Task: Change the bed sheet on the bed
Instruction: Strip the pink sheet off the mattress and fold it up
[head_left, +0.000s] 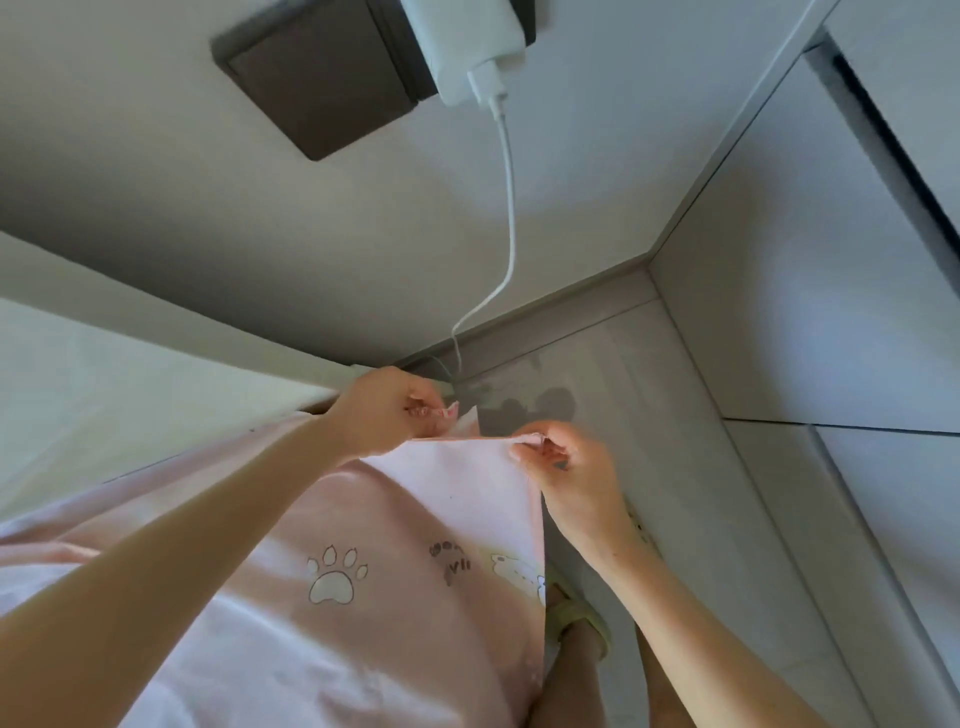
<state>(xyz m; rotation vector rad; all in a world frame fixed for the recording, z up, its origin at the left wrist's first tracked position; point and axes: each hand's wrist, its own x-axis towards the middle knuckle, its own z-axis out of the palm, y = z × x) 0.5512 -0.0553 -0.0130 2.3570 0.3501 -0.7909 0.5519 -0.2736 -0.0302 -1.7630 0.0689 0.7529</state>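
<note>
Sheet (457, 483) corner pinched between both hands

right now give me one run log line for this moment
step: fitting sheet corner | left hand: pinching pink sheet edge | right hand: pinching same edge | mattress: corner bare | charger cable: hanging behind

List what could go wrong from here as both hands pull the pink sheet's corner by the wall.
1. The white charger cable hangs from the plug down to just behind the left hand; the pink sheet could snag it and pull the plug out.
2. Left hand and right hand hold only a thin edge, so the corner may slip free.
3. Sheet drapes near the sandalled foot; a trip is possible.
</note>
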